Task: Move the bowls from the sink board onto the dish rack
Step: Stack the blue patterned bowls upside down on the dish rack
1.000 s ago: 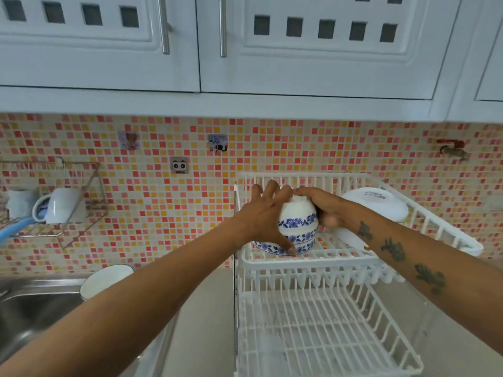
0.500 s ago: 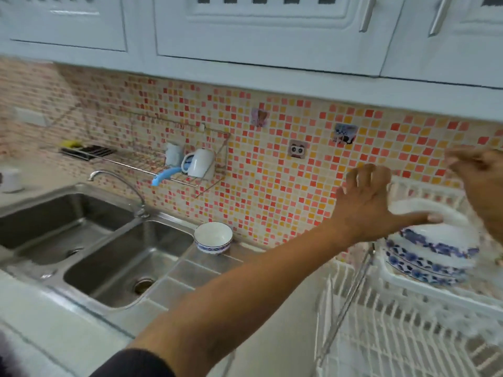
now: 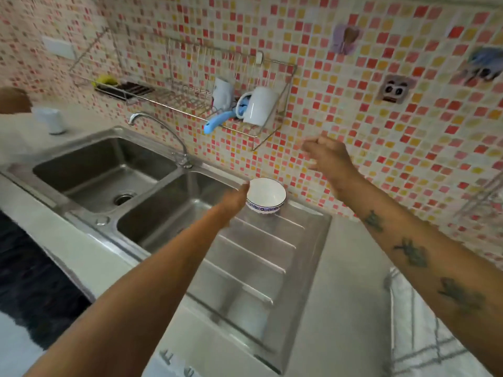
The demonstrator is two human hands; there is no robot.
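I see double sink (image 3: 109, 170) at left, faucet (image 3: 163, 131) behind divider between basins. Ribbed sink board (image 3: 258, 262) adjoins sink on right. Bowl (image 3: 266, 196) stands upright at board's far end, near tiled wall (image 3: 381, 159). My left hand (image 3: 234, 204) just beside bowl's left rim; contact unclear from blur. My right hand (image 3: 328, 156) above and right of bowl, apart from it. Wire shelf (image 3: 190, 102) on wall behind sink, mug (image 3: 258, 106) on its right end. Dish rack (image 3: 424, 322) at right edge, right of board.
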